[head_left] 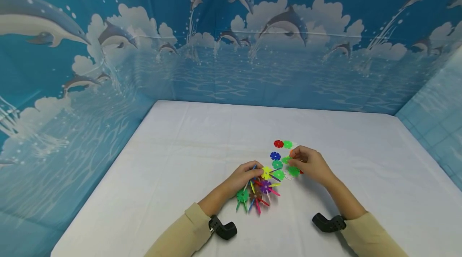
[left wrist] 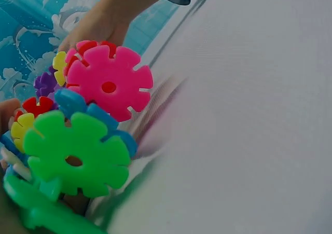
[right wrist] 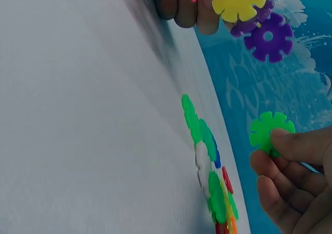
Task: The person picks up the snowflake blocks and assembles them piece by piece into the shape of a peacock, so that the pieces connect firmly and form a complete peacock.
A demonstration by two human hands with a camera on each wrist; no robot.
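Note:
My left hand [head_left: 241, 179] grips a many-coloured cluster of notched plastic building discs [head_left: 266, 187] slotted into each other at angles. Close up in the left wrist view, a green disc [left wrist: 49, 159] and a pink disc [left wrist: 136, 78] face the camera. Between thumb and fingers, my right hand [head_left: 313, 166] pinches a single green notched disc [right wrist: 261, 132]. It is raised over the loose discs, to the right of the cluster. Part of the left fingers is hidden behind the cluster.
Loose discs lie on the white-covered table [head_left: 173, 140] beneath and beyond the right hand, among them a red disc [head_left: 278, 144], a blue disc [head_left: 275, 156] and several green ones. Dolphin-print curtains [head_left: 216, 72] stand behind and at the sides.

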